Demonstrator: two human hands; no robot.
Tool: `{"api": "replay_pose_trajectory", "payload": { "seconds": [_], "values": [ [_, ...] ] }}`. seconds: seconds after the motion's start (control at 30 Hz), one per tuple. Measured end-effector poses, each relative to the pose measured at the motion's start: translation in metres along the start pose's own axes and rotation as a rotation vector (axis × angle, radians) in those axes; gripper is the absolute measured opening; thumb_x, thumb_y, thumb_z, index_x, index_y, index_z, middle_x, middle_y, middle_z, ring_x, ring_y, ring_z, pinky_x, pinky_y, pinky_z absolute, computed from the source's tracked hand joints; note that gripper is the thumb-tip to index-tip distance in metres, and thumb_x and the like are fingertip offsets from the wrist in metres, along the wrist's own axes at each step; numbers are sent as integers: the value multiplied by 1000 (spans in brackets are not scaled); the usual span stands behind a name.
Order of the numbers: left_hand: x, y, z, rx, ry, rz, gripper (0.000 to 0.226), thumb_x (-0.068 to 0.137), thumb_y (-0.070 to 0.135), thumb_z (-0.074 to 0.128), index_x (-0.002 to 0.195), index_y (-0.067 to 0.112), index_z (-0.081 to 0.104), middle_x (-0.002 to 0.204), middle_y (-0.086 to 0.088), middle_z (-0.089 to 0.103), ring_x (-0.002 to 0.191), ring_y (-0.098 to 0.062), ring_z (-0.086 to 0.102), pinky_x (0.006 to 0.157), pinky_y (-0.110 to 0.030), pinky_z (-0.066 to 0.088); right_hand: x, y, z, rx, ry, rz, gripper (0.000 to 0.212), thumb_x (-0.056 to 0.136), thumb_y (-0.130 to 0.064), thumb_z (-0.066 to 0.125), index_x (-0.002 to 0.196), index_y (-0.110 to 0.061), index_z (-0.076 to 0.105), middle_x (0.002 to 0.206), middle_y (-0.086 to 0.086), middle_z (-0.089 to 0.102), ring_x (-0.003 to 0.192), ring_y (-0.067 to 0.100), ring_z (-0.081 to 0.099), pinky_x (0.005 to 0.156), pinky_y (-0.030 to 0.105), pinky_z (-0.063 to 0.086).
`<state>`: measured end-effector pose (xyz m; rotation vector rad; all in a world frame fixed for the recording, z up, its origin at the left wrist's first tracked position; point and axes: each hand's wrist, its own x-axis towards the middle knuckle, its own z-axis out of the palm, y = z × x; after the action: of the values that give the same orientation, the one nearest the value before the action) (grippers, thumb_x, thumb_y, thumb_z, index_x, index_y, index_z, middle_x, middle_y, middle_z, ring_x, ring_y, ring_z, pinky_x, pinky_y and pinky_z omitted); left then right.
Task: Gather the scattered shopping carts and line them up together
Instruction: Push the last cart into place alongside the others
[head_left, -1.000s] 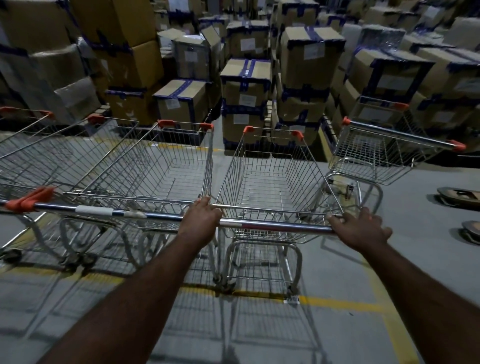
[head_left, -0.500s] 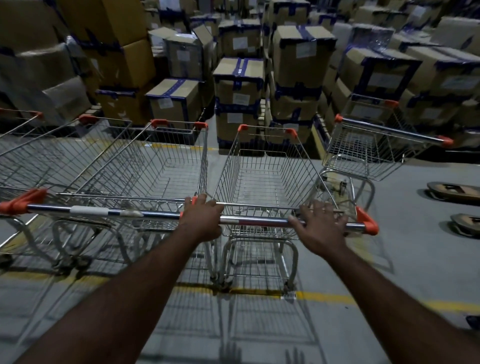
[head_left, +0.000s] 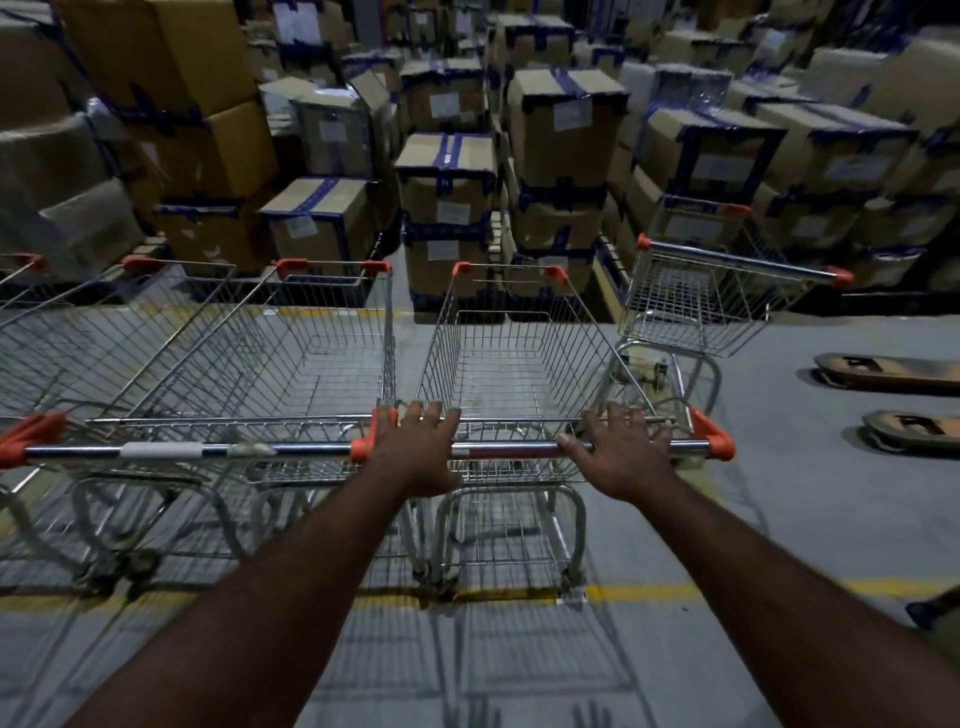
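My left hand and right hand lie flat, fingers spread, on handle of silver wire shopping cart with orange caps. Cart straight ahead, long axis pointing away, parallel to left neighbour cart. Skewed stray cart sits front-right, nearer right hand.

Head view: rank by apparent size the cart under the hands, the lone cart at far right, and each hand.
1. cart under the hands
2. lone cart, though farther away
3. left hand and right hand look alike
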<state>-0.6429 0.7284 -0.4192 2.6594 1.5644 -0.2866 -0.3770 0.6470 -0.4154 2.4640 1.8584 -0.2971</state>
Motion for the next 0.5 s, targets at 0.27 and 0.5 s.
{"api": "replay_pose_trajectory", "payload": {
  "seconds": [0.27, 0.5],
  "values": [
    [30, 80, -47, -130, 34, 245, 97, 88, 62, 59, 159, 27, 3, 168, -2, -2, 154, -26, -5, 121, -58, 2, 7, 13, -31, 6, -45, -44, 80, 95, -75, 27, 161, -33, 11, 170, 4, -3, 156, 31, -3, 119, 68, 1],
    [84, 170, -124, -95, 156, 291, 92, 91, 57, 59, 160, 27, 7, 168, -2, -1, 154, -26, -6, 122, -56, 5, 20, 110, -93, 14, 137, -10, 80, 95, -73, 32, 161, -32, 16, 170, 3, 4, 155, 28, 6, 118, 65, 6]
  ]
}}
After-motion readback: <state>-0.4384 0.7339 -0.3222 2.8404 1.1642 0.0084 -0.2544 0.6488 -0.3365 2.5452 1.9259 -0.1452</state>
